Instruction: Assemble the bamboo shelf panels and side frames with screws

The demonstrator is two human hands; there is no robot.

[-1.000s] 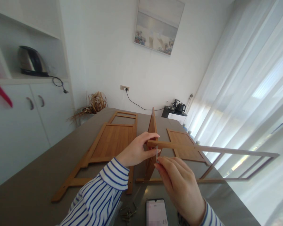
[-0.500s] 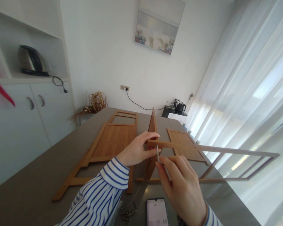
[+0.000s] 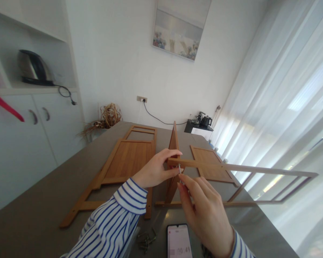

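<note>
I see the thin metal rod meeting the wooden frame, pinched by the right hand, which partly hides the lower rail. The left hand brackets the frame's end between thumb and fingers; fasteners and a phone lie nearby.

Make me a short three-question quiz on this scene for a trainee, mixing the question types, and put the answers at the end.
1. Multiple choice: what does the right hand pinch?
A) the curtain
B) a slim metal rod
C) the kettle

2. True or false: the left hand holds the wooden frame near its end, beside the upright panel.

3. Fill in the blank: as seen in the picture, the loose screws lie to the ____ of the phone.

Key: 1. B; 2. true; 3. left
</note>
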